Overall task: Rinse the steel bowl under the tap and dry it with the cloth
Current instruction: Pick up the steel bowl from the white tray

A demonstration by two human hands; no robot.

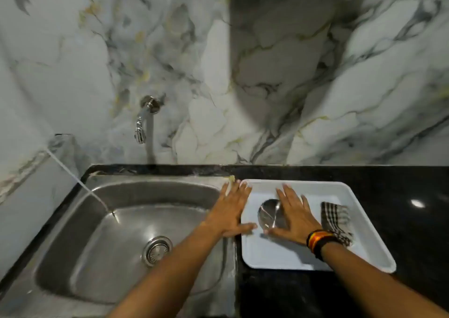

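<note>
The steel bowl (269,214) lies in a white tray (291,254) on the black counter, right of the sink. My right hand (295,214) is spread flat above the bowl and hides its right part; its fingers are apart and hold nothing. My left hand (230,209) is also flat with fingers apart, over the sink's right rim and the tray's left edge. A checked black-and-white cloth (336,220) lies folded in the tray, just right of my right hand. The chrome tap (143,120) juts from the marble wall above the sink; I see no water coming from it.
The steel sink (121,240) with a round drain (157,249) fills the left half. A thin white hose (80,184) runs from the left wall into the basin. Black counter (401,196) extends right of the tray. Marble wall stands behind.
</note>
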